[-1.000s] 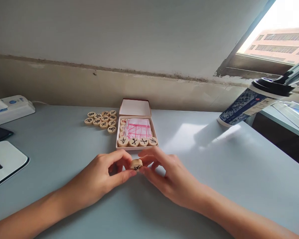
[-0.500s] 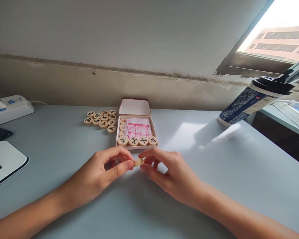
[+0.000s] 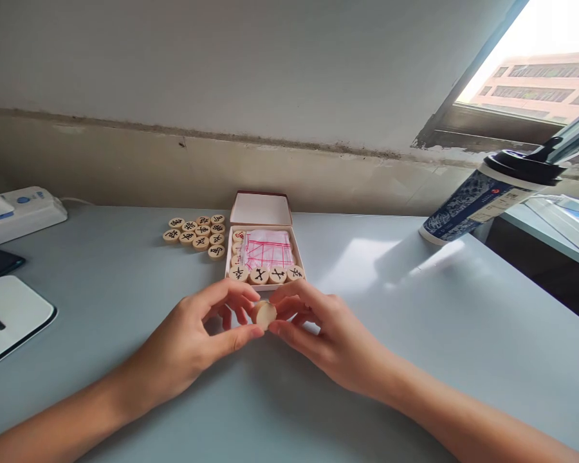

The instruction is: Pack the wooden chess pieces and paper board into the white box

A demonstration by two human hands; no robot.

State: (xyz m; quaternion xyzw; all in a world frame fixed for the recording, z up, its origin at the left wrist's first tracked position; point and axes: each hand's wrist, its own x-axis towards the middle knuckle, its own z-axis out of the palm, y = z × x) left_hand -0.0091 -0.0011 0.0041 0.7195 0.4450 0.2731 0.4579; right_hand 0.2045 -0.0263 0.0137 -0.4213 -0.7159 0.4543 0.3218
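Just in front of the box, a round wooden Chinese chess piece (image 3: 266, 316) is held up with a plain blank face toward me. My left hand (image 3: 200, 334) has its thumb and fingertips curled about the left side of the piece. From the other side, my right hand (image 3: 325, 328) pinches it between thumb and fingers. Behind them stands the open box (image 3: 303, 278), its lid (image 3: 262, 209) tipped back. A row of black-marked pieces (image 3: 259, 275) lines its near side. Red-marked pieces (image 3: 238, 236) show at its left, beside a folded plastic board sheet (image 3: 269, 249).
Left of the box lies a group of several black-marked pieces (image 3: 201, 230). A tall blue and white cup (image 3: 482, 196) stands at the right. At the left are a white device (image 3: 36, 209), a dark phone-like object (image 3: 0, 262) and a white pad (image 3: 17, 315).
The piece has turned from edge-on to show its blank face. My left thumb and fingers have spread slightly apart around it. The right fingers have shifted a little with it.
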